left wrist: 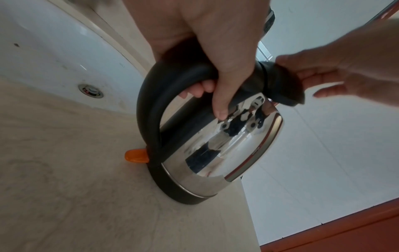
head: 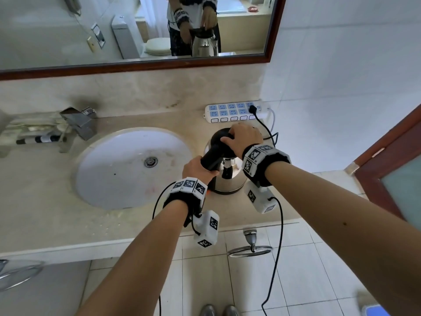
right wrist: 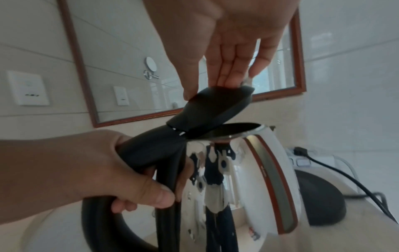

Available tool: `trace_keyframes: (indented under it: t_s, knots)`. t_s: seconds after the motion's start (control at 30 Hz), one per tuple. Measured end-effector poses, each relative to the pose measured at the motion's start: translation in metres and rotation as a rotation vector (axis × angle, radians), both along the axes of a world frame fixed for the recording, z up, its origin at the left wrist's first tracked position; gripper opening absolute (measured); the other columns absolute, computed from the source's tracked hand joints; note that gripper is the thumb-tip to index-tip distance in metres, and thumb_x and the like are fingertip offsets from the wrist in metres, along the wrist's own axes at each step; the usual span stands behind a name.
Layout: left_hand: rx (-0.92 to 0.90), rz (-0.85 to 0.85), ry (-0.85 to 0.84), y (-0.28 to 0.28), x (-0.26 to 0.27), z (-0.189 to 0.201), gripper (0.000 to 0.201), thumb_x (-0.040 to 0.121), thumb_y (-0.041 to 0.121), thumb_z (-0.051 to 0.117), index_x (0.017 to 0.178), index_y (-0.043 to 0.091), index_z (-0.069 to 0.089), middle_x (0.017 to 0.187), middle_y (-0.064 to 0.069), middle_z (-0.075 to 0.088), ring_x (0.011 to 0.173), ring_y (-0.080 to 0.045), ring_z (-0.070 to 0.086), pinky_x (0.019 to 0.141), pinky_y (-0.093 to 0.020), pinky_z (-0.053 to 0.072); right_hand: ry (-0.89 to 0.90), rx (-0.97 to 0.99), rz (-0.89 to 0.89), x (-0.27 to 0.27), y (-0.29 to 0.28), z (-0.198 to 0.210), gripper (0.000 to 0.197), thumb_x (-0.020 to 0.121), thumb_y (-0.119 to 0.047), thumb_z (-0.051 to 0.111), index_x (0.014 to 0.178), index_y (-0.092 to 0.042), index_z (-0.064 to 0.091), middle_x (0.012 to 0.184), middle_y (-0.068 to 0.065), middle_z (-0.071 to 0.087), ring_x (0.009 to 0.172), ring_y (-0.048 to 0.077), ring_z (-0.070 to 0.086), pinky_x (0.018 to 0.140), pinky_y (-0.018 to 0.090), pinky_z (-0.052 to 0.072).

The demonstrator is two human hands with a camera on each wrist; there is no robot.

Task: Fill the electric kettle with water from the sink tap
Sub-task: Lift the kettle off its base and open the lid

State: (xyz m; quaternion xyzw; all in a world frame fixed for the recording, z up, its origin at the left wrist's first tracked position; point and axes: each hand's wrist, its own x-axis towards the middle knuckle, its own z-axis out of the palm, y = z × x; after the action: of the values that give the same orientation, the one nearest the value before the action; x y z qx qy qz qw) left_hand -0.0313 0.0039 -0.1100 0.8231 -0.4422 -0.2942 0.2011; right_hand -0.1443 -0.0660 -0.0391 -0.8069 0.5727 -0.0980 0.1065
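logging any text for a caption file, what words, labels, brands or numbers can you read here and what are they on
No word, brand or number can be read in any view.
Wrist bands: black-and-white square code patterns only, no letters.
Kettle: a small mark on the red-edged strip up its side, too blurred to read.
Power strip: sockets and switches, no legible print.
Wall plates: tiny marks, too small to read.
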Motion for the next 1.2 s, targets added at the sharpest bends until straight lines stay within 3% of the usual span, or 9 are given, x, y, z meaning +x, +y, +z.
trace_keyframes:
  t_s: [0.23,0.43,0.53,0.63,0.7,0.77,1.07,1.13,1.2]
  knots:
    - [-0.007,-0.017,0.033,0.002,-0.001,0.008,0.043,0.088,0.029,0.077,0.12,0.005,0.062,0.107,-0.011,0.068,0.105,-0.031,0.066,0.077,-0.027,0.041,0.036,-0.202,0.18,0.004,0.019,0.024,0.031,0.095,-0.028,0.049,0.117,-0.011,0.061,0.126,0.004,0.058,0.119,0.023,0.052,0.105,0.033,0.034]
    - [-0.082,0.146,0.499,0.007,0.004,0.017,0.041,0.083,0.019,0.068,0.112,0.013,0.041,0.09,-0.01,0.057,0.082,-0.028,0.056,0.073,-0.033,0.045,0.027,-0.206,0.225,-0.002,0.04,0.046,0.036,0.094,-0.014,0.039,0.126,-0.017,0.054,0.109,0.009,0.07,0.1,0.031,0.063,0.086,0.033,0.042]
    - [-0.131,0.186,0.69,0.008,0.0,0.036,0.066,0.077,0.056,0.055,0.119,0.005,0.046,0.105,-0.017,0.057,0.085,-0.025,0.057,0.075,-0.031,0.044,-0.072,-0.139,0.158,-0.001,0.046,0.05,0.032,0.095,-0.013,0.037,0.125,-0.014,0.046,0.09,0.016,0.071,0.082,0.035,0.065,0.067,0.032,0.04]
    - [-0.028,0.212,0.738,0.011,0.004,0.048,0.114,0.069,0.096,0.033,0.14,0.008,0.049,0.128,-0.015,0.067,0.117,-0.028,0.065,0.104,-0.04,0.05,-0.171,-0.08,0.117,-0.001,0.046,0.047,0.023,0.093,-0.013,0.04,0.115,-0.012,0.046,0.084,0.016,0.071,0.076,0.035,0.066,0.068,0.035,0.047]
    - [-0.024,0.139,0.713,0.01,0.011,0.056,0.08,0.094,0.08,0.019,0.111,0.013,0.06,0.079,-0.005,0.078,0.079,-0.016,0.072,0.069,-0.017,0.059,-0.205,-0.05,0.106,-0.002,0.044,0.046,0.019,0.092,-0.013,0.041,0.11,-0.012,0.046,0.083,0.016,0.072,0.074,0.036,0.066,0.069,0.036,0.049]
    - [-0.008,0.081,0.67,0.011,0.007,0.073,0.063,0.103,0.065,0.015,0.092,0.016,0.053,0.054,0.002,0.064,0.056,-0.011,0.059,0.048,-0.019,0.049,-0.227,-0.018,0.097,-0.003,0.042,0.046,0.016,0.091,-0.014,0.042,0.107,-0.013,0.047,0.083,0.016,0.072,0.074,0.035,0.065,0.067,0.035,0.048]
    - [0.073,0.087,0.658,-0.016,0.005,0.068,0.055,0.101,0.062,0.036,0.095,0.011,0.055,0.093,-0.012,0.06,0.081,-0.025,0.059,0.076,-0.031,0.048,-0.278,0.045,0.099,-0.013,0.04,0.047,0.004,0.088,-0.016,0.048,0.088,-0.019,0.045,0.079,0.006,0.068,0.076,0.031,0.061,0.066,0.032,0.047]
    - [0.076,0.055,0.63,-0.017,0.005,0.062,0.075,0.084,0.082,0.038,0.115,0.016,0.055,0.122,-0.017,0.063,0.108,-0.033,0.062,0.103,-0.041,0.047,-0.259,-0.007,0.113,-0.015,0.04,0.05,0.009,0.089,-0.013,0.042,0.091,-0.014,0.05,0.085,0.013,0.072,0.077,0.035,0.063,0.07,0.035,0.05]
    - [0.075,0.081,0.593,-0.037,0.016,0.022,0.126,0.044,0.105,0.04,0.137,0.021,0.053,0.139,-0.021,0.059,0.121,-0.037,0.059,0.111,-0.052,0.041,-0.212,-0.077,0.109,-0.016,0.037,0.054,0.018,0.092,-0.013,0.038,0.099,-0.009,0.054,0.087,0.017,0.07,0.074,0.034,0.06,0.068,0.033,0.046]
